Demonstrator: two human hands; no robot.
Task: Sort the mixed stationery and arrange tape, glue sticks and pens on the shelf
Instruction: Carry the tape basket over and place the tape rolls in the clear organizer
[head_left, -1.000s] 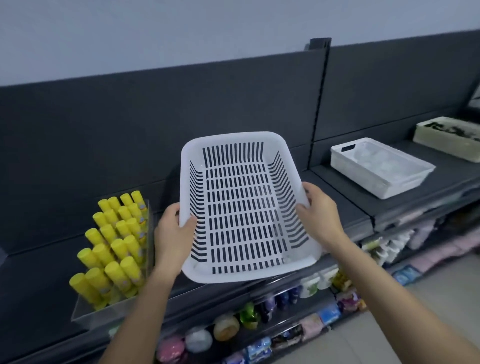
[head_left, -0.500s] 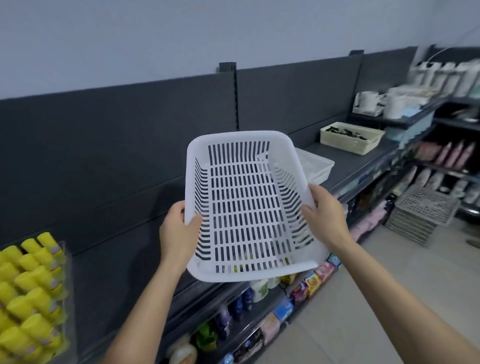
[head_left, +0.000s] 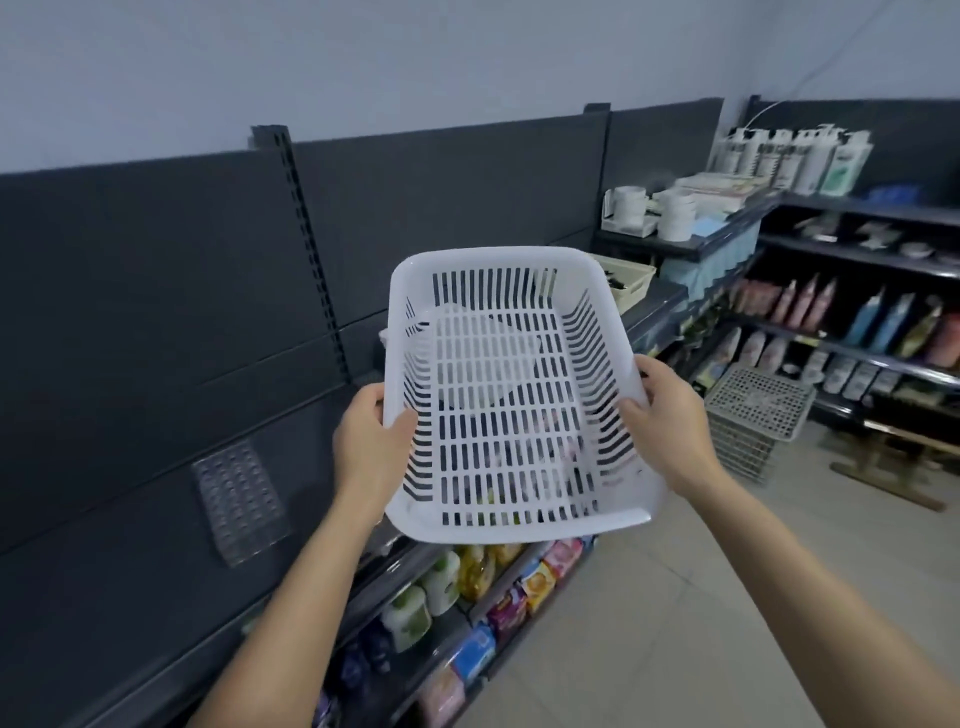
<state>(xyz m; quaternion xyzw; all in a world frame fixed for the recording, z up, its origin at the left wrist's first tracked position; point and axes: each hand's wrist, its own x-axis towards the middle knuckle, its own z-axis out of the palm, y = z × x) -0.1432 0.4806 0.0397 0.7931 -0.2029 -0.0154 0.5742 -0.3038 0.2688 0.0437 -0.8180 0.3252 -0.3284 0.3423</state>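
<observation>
I hold a white slotted plastic basket (head_left: 511, 525) in front of me, tilted so its inside faces me; nothing lies in it. My left hand (head_left: 366, 441) grips its left rim and my right hand (head_left: 670, 421) grips its right rim. The dark shelf (head_left: 156, 561) runs along the left, below and behind the basket. A clear plastic holder (head_left: 241, 501) with rows of round holes stands on that shelf, left of my left hand. No tape, glue sticks or pens show in this view.
A beige tray (head_left: 631, 280) sits on the shelf behind the basket. A grey wire crate (head_left: 753, 415) stands on the floor to the right. White bottles (head_left: 795, 156) and cups (head_left: 675, 213) fill the far shelves. Packaged goods line the lower shelf (head_left: 467, 613). Open floor lies at lower right.
My view has swung to the right along the shelf with the basket still in both hands. The yellow glue sticks have left the frame, and the far corner shelves have come into view.
</observation>
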